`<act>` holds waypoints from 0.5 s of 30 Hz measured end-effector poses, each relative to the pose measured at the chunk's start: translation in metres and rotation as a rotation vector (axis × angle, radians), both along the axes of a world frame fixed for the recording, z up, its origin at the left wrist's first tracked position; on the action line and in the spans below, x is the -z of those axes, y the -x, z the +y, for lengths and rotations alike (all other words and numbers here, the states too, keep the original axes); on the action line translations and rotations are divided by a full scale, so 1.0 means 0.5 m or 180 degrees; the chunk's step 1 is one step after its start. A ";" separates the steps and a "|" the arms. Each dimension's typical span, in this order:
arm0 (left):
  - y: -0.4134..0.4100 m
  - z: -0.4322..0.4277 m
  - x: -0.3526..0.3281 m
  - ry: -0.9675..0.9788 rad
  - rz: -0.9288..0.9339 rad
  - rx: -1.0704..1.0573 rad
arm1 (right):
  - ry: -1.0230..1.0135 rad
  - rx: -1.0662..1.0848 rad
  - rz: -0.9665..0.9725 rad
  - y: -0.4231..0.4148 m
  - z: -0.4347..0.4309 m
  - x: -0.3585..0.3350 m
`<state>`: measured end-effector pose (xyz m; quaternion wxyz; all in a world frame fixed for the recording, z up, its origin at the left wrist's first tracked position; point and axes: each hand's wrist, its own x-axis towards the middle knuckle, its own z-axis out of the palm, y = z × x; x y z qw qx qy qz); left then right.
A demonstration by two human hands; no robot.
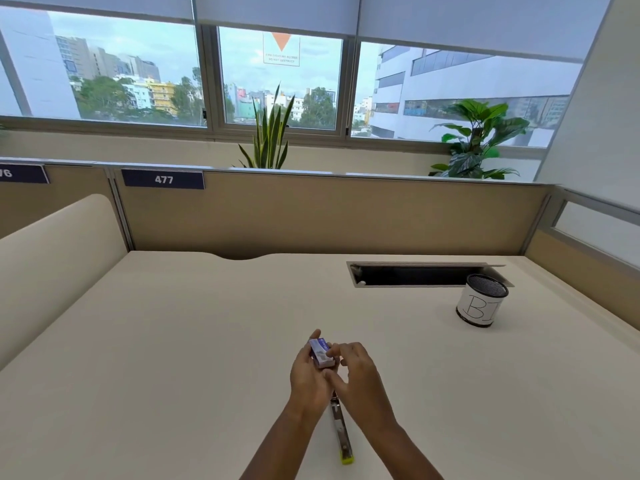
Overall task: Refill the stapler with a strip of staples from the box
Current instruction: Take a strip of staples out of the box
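Observation:
My left hand (308,375) holds a small purple and white staple box (322,353) above the desk, fingers wrapped around its left side. The fingertips of my right hand (353,372) rest on the box's near right end. I cannot tell whether the box is open. Below and between my wrists lies the stapler (341,431), a long metal body with a yellow-green end nearest me. It lies flat on the cream desk (173,358), its far end hidden behind my hands.
A white mesh-lined cup marked with letters (481,301) stands at the right. Behind it is a dark cable slot (415,275) in the desk. Beige partition walls close off the back, left and right sides.

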<state>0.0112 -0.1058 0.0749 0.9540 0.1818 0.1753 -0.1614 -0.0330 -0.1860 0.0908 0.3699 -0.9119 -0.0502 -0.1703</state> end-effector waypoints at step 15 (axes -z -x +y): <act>-0.004 0.000 0.018 -0.0017 -0.0078 -0.0107 | 0.0155 -0.0200 -0.0426 0.010 0.004 -0.012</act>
